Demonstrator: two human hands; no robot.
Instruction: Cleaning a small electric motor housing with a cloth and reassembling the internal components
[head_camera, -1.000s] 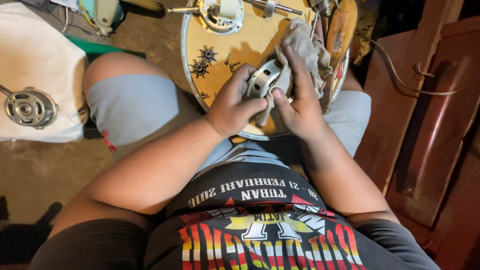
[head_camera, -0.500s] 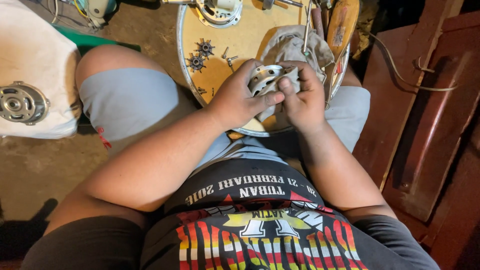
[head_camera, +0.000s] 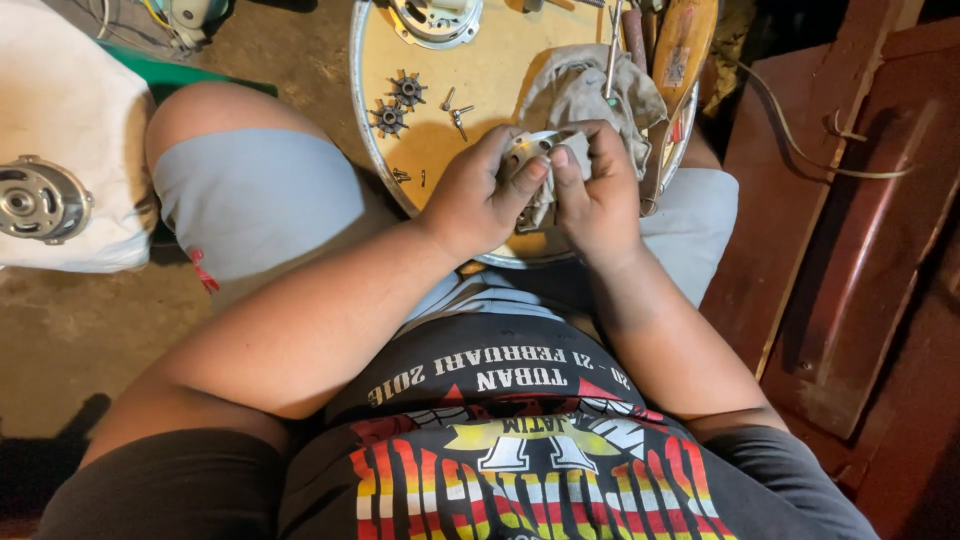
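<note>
Dim, stained concrete floor (head_camera: 70, 340), with rusty red metal panels (head_camera: 850, 250) along one side.

Both hands meet over the near edge of a round tray (head_camera: 480, 75): the left hand (head_camera: 475, 195) and the right hand (head_camera: 595, 195) clasp a metal part (head_camera: 530, 150) between them, with a rag (head_camera: 580, 90) behind. 2 small gears (head_camera: 398, 102) lie left on the tray, and a motor housing (head_camera: 40, 200) sits far left on the floor.

Informal repair workshop, person sitting on a bare concrete floor (head_camera: 80, 330), round tray (head_camera: 500, 75) holding small gears (head_camera: 398, 102), screws (head_camera: 455, 112), motor housing (head_camera: 435, 18), greasy rag (head_camera: 580, 90), hand tools (head_camera: 640, 30) lying alongside, rusty metal panels (head_camera: 850, 250) leaning nearby.
</note>
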